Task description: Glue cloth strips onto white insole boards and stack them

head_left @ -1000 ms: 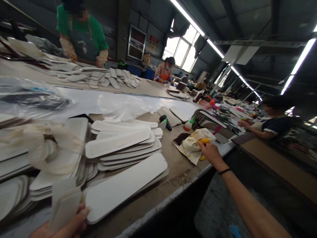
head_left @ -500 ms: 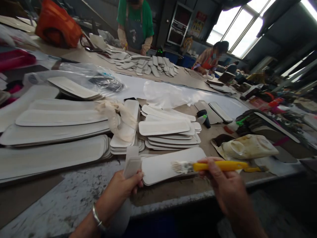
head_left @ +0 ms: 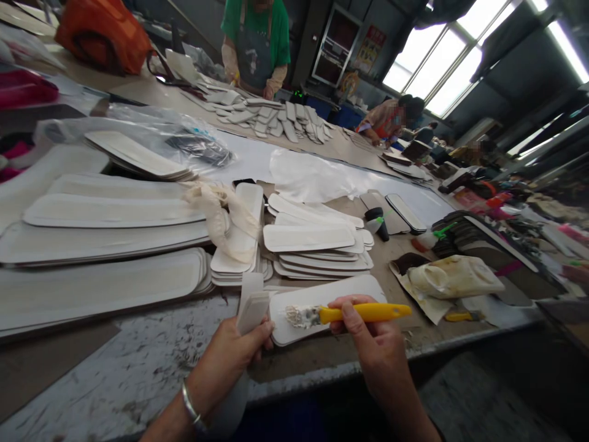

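Observation:
My right hand [head_left: 372, 334] is closed around the yellow handle of a brush [head_left: 363, 313]. Its pale, clumped bristles rest on a white rounded panel [head_left: 354, 291] near the table's front edge. At the panel's left end my left hand [head_left: 239, 347] grips a bundle of narrow white strips [head_left: 253, 311], its fingertips touching the panel's edge. Behind the panel lies a stack of similar white panels [head_left: 317, 239]. A cream cloth [head_left: 225, 221] drapes over another stack, left of it.
Long white panels [head_left: 105, 276] lie stacked on the left. To the right are a stained cream plastic container [head_left: 455, 276], a second yellow-handled tool [head_left: 460, 316] and a dark pile of panels [head_left: 488, 252]. Across the table a person in green [head_left: 257, 49] stands behind many small pieces [head_left: 276, 116].
My right hand has moved the brush leftward along the panel, toward my left hand. My left hand keeps its grip on the strips. The view has shifted slightly.

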Demonstrator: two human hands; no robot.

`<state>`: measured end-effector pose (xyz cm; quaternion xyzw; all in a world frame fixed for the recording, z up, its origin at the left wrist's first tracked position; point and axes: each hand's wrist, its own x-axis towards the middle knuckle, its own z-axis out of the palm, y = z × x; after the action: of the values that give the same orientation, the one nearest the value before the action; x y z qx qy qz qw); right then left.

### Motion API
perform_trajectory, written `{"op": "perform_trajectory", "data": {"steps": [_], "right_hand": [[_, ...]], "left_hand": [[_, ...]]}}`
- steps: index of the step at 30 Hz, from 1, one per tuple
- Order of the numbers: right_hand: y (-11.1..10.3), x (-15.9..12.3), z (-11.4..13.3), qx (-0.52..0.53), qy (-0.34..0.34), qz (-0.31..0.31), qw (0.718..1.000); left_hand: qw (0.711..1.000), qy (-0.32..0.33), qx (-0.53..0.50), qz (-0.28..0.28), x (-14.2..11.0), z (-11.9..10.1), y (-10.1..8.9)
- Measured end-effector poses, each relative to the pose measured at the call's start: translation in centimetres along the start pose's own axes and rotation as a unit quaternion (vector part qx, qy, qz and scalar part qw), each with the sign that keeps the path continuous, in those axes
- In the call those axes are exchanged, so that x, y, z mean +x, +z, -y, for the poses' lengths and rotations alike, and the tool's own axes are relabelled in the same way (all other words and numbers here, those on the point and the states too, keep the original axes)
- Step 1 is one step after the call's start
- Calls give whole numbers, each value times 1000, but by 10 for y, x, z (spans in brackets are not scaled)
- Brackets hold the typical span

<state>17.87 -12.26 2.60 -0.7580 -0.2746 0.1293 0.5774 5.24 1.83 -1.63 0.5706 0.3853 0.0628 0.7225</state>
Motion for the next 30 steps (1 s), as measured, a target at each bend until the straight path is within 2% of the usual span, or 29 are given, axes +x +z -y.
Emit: {"op": "perform_trajectory", "data": {"steps": [3, 5, 10, 16, 21, 26, 30], "right_hand": [[6, 1, -5, 1, -17, 32, 999], [3, 2, -11, -15, -12, 25, 1000], [-32, 8, -30, -149, -33, -43, 987], [-75, 22, -40, -304, -135, -98, 938], [-94, 30, -44, -355, -198, -120, 906], [-104, 33, -42, -367, -222, -124, 895], [-94, 30, -43, -351, -259, -112, 893]], "left_hand": [[1000, 1, 8, -2, 0, 3, 0], [1000, 3, 12, -8, 2, 6, 0], [999, 11, 26, -23, 6, 11, 2], [996, -16, 20, -88, 11, 30, 2], [995, -18, 32, -93, 18, 47, -3], [993, -7, 40, -108, 13, 36, 1], [992, -11, 28, -125, 5, 25, 9]]}}
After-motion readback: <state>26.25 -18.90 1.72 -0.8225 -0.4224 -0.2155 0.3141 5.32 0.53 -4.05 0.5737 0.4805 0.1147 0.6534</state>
